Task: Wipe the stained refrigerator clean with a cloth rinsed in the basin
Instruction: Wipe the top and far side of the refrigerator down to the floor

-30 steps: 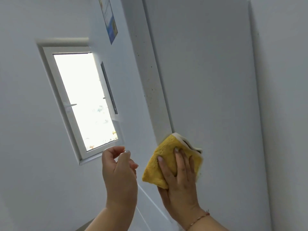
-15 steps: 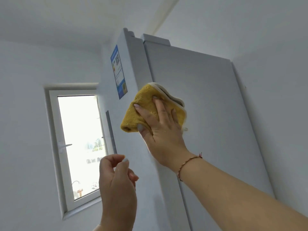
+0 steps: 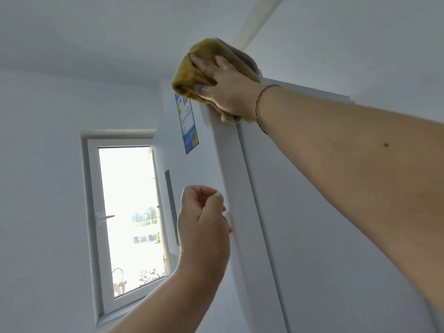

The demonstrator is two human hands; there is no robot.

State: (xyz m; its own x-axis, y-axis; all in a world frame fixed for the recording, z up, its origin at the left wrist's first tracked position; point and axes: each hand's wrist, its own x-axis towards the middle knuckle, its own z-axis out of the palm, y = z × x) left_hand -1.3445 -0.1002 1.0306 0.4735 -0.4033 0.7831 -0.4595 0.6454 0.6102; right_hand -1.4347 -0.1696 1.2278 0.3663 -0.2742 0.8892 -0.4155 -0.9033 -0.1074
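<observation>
**Single head cam, tilted steeply up**

One view only, nothing shared. Worn on head, looks sharply upward along the refrigerator (image 3: 312,212) toward its top front corner and the ceiling (image 3: 96,32). Close range: both forearms fill the lower frame. Window (image 3: 129,212) sits left, wide-angle distortion bends the edges.

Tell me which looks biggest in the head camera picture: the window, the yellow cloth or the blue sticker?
1. Window, biggest.
2. Yellow cloth, which the right hand partly covers.
3. Blue sticker, smallest.
That is only how they look; they sit at different distances from the camera.
</observation>
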